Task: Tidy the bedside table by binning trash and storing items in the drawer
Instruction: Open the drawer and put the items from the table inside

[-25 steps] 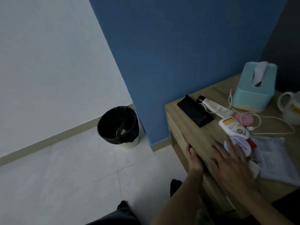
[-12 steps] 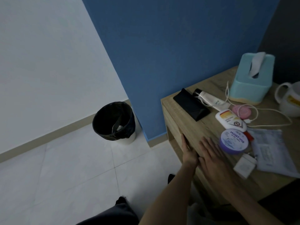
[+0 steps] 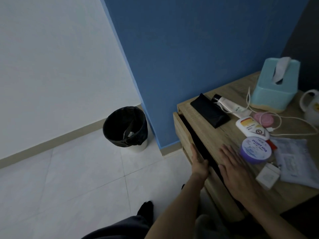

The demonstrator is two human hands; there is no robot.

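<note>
A wooden bedside table (image 3: 229,135) stands at the right. Its top drawer (image 3: 183,133) is pulled out a little, showing a dark gap. My left hand (image 3: 198,161) grips the drawer's front edge. My right hand (image 3: 238,168) lies flat on the tabletop, fingers spread, holding nothing. On top lie a black case (image 3: 210,110), a white tube (image 3: 229,105), a white bottle (image 3: 252,126), a purple cream jar (image 3: 256,150), a pink disc (image 3: 263,118), a white cable (image 3: 293,131), a small white box (image 3: 267,176) and a clear packet of papers (image 3: 293,159).
A bin with a black liner (image 3: 126,128) stands on the tiled floor left of the table, against the blue wall. A light blue tissue box (image 3: 276,83) and a white mug (image 3: 310,106) sit at the back of the tabletop. My knees are at the bottom edge.
The drawer has slid out from shut to slightly open under my left hand. My right hand has drawn back off the purple jar and now rests flat beside it.
</note>
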